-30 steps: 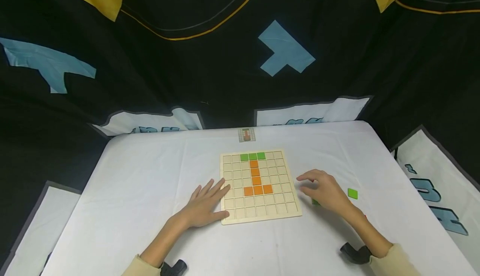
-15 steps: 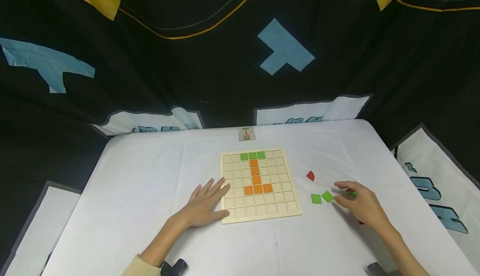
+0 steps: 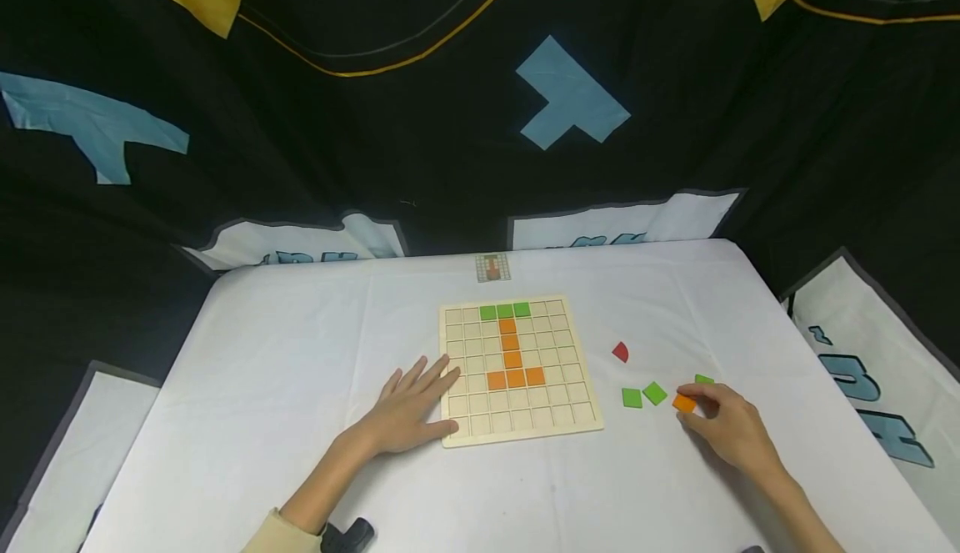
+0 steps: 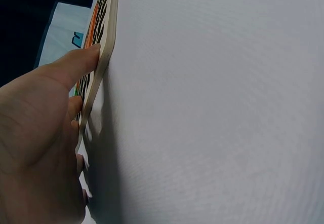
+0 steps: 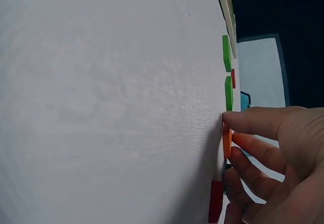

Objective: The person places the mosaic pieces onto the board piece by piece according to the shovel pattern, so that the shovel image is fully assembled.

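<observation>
My left hand (image 3: 408,407) rests with straight, spread fingers on the left edge of a wooden grid board (image 3: 540,415). On the board, green square tiles (image 3: 505,311) form a short row at the top, and orange square tiles (image 3: 512,359) run down from it to a row of three. To the right of the board, my right hand (image 3: 731,428) pinches a loose orange square tile (image 3: 684,403) between thumb and index finger. The right wrist view shows this orange tile (image 5: 227,142) low against the white cloth, its other fingers curled behind.
Green tiles (image 3: 643,395) and a red wedge-shaped piece (image 3: 620,352) lie between board and right hand. Another green tile (image 3: 703,379) is partly behind that hand. A red piece (image 5: 216,201) appears beneath it. A small pattern card (image 3: 492,267) lies at the table's far edge.
My right hand has moved from beside the board rightward to the loose pieces, uncovering green tiles and the red wedge, and now pinches the orange tile. The left hand stays still.
</observation>
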`<state>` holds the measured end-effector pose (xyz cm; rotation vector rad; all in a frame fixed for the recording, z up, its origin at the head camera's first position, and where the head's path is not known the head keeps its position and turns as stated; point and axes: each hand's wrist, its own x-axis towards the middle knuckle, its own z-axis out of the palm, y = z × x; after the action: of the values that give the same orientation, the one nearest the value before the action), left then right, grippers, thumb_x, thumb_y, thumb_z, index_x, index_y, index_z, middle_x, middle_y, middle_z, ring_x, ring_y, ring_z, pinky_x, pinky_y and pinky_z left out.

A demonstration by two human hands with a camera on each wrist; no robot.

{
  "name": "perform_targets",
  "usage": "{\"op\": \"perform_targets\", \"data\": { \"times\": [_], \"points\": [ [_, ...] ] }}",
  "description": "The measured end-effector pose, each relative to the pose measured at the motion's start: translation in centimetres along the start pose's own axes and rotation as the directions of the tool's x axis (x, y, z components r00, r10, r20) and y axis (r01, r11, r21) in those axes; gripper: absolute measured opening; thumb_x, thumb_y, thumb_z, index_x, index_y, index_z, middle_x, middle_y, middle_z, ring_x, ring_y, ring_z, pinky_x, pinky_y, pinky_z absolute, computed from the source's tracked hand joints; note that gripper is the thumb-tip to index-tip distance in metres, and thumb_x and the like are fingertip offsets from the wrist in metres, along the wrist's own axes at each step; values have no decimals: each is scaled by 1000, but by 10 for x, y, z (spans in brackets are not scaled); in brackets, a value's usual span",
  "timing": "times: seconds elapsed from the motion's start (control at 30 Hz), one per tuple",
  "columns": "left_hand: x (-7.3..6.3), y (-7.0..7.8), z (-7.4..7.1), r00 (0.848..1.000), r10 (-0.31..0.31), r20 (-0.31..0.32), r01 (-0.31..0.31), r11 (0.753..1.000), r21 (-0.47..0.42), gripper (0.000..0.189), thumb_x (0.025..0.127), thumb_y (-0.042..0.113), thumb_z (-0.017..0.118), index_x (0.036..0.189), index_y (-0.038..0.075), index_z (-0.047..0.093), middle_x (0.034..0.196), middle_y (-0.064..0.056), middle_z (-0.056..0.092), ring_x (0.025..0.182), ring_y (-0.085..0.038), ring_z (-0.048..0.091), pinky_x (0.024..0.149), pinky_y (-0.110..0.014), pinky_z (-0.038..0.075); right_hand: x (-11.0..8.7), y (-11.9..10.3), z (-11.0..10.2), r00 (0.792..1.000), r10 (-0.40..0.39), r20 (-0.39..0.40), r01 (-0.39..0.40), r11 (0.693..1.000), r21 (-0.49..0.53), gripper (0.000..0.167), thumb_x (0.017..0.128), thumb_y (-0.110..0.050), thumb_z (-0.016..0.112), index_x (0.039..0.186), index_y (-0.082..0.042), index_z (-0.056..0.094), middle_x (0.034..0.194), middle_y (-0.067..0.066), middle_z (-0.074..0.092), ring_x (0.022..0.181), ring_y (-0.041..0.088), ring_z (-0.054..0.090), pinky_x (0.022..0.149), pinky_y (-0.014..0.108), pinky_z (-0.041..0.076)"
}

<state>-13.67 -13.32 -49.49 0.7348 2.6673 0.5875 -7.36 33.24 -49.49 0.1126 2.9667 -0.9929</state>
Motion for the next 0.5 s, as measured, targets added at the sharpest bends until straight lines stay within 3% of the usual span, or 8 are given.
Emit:
{"op": "perform_targets", "data": {
  "times": [0.5],
  "points": [
    [0,-1,0,1000,7,2,-7,1000,-12,78,95,52,60,157,14,34,165,-9,17,151,-37,5,115,-64,2,4,-12,-4,1000,-17,-12,17,1000,19,33,86,-12,76,116,2,71,117,25,66,105,41,62,84,54,50]
  ]
}}
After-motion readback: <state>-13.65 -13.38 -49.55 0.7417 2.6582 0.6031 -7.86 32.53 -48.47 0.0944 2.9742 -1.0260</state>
